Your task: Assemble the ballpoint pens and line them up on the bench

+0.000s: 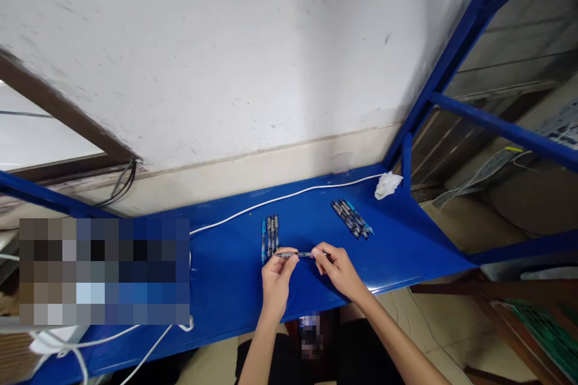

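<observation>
A dark grey pen [304, 255] lies level between my two hands, just above the blue table. My left hand [279, 267] pinches its left end between thumb and fingers. The other end is gripped by the fingertips of my right hand [335, 264], which hide part of it. Just beyond my left hand, several dark pens [273, 230] lie side by side with a light blue pen [264, 239] at their left edge. Farther right is a second bunch of dark pens [347, 219], with a blue pen [359, 216] along its right side.
A white cable [271, 200] runs along the back of the blue table [226, 283]. Crumpled white tissue [388, 185] sits at the back right corner, by the blue metal frame [406, 159]. More white cables [153, 349] hang at the left. A pale wall [253, 72] rises behind.
</observation>
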Tool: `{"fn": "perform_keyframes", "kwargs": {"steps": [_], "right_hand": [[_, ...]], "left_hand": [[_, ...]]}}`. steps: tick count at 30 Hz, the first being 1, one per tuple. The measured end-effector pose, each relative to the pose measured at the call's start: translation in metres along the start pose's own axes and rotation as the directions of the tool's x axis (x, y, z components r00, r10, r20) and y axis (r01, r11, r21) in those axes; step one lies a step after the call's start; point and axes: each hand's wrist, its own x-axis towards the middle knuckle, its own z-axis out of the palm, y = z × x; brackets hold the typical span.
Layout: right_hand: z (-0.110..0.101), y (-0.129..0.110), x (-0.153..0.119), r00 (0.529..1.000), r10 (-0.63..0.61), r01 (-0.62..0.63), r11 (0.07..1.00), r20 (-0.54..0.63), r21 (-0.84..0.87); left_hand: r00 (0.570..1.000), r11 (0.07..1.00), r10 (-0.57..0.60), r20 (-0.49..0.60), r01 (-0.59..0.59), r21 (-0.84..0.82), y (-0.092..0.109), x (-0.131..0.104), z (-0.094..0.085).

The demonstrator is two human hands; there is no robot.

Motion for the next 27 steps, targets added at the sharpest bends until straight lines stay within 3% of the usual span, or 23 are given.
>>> {"fn": "perform_keyframes", "kwargs": {"steps": [9, 16, 23, 27], "right_hand": [[0.0021, 0.0062, 0.0, 1.0, 0.013, -0.01, 0.994, -0.022, 0.109], [-0.0009, 0.0039, 0.0, 1.0, 0.018, -0.017, 0.999, -0.002, 0.031], [0.0, 0.005, -0.0003, 1.0, 0.028, -0.028, 0.989, 0.003, 0.148], [-0.001, 0.0033, -0.0009, 0.999, 0.042, -0.043, 0.995, 0.009, 0.094]], "left_hand": [[0.998, 0.997, -0.047, -0.036, 0.044, -0.064, 0.0038, 0.0003, 0.0035], [1.0, 0.999, -0.018, 0.006, 0.018, -0.039, 0.0042, -0.0011, 0.0021], [0.999, 0.997, -0.045, -0.01, 0.044, -0.057, 0.0025, 0.0004, 0.0016], [1.0, 1.0, -0.008, 0.003, 0.008, -0.007, 0.0073, -0.001, 0.0019]]}}
